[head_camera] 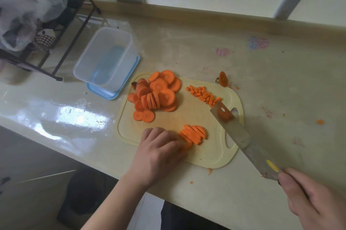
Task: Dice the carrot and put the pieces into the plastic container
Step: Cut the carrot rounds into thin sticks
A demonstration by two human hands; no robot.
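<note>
knife handle [292,186] hidden in right hand [314,201]

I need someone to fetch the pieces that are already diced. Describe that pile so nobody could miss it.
Start at the pale yellow cutting board. Along its far right edge, just beyond the knife tip, lies a short row of diced carrot. Only these are small cubes; the neighbours are round slices and strips.

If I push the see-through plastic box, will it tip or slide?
The clear rectangular plastic container looks empty, so probably light. It stands on its blue lid on a glossy counter, so it would likely slide rather than tip.
</note>
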